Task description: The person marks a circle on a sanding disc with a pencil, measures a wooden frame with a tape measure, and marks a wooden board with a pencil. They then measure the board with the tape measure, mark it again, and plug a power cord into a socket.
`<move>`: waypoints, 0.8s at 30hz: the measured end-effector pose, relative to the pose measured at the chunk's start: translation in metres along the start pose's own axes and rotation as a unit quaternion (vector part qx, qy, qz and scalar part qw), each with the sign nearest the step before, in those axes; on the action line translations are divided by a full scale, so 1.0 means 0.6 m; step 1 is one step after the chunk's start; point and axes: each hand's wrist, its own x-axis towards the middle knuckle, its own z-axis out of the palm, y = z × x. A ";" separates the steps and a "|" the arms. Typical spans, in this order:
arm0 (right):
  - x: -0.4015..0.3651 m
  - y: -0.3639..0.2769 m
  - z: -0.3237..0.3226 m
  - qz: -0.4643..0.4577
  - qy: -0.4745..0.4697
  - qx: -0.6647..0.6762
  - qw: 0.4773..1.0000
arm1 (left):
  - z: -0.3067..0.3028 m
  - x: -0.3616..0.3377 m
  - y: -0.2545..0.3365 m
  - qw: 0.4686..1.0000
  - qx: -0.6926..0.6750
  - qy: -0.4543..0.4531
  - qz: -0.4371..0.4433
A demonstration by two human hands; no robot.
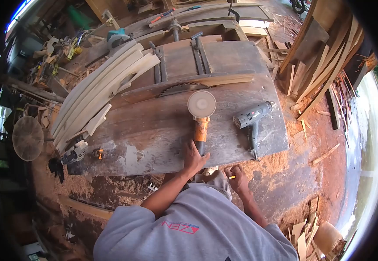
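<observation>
My left hand (194, 158) is wrapped round the black rear end of an orange angle grinder (201, 130). Its round, pale disc (202, 103) faces up at the far end, over the worn workbench (163, 150). Close to my body, at the bench's front edge, my right hand (240, 179) is closed on a small yellow item, of which only a short end shows; its kind I cannot make out. A grey heat gun (253, 116) lies on the bench to the right of the grinder.
Just beyond the disc, a toothed saw blade (182, 88) rises from the bench beside a wooden fence (232, 78). Curved pale boards (99, 82) are stacked at left, near another power tool (75, 152). Long planks (328, 65) lean at right. Sawdust covers the floor.
</observation>
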 end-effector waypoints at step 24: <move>-0.006 0.014 -0.022 -0.029 -0.003 0.001 1.000 | 0.045 0.149 0.070 0.997 -0.021 0.072 -0.004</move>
